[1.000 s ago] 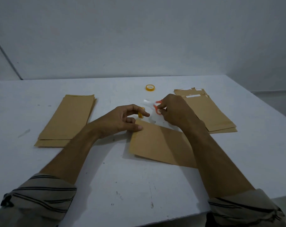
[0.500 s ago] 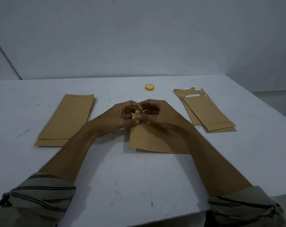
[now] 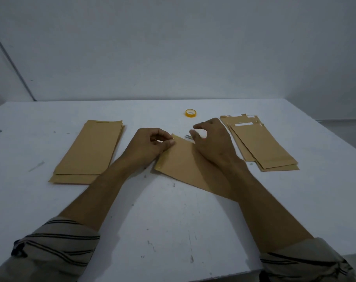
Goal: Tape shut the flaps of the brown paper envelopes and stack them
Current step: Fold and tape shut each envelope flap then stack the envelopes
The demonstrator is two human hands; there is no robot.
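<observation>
A brown paper envelope point(image 3: 181, 161) lies slanted on the white table point(image 3: 173, 231) in front of me. My left hand point(image 3: 150, 145) has curled fingers and pinches the envelope's top left corner with thumb and forefinger. My right hand point(image 3: 211, 139) hovers over the top right edge with loosely arched fingers and holds nothing; its forearm covers the envelope's right part. The blade tips of a pair of scissors point(image 3: 187, 136) show on the table under that hand. A yellow tape roll point(image 3: 191, 113) lies further back.
A stack of brown envelopes point(image 3: 91, 151) lies on the left. Another stack point(image 3: 262, 147), with white strips at its far end, lies on the right. The table's right edge runs close beyond that stack.
Both hands were together at the envelope's top edge half a second ago. My right hand has since drawn off to the right, and the envelope lies more slanted.
</observation>
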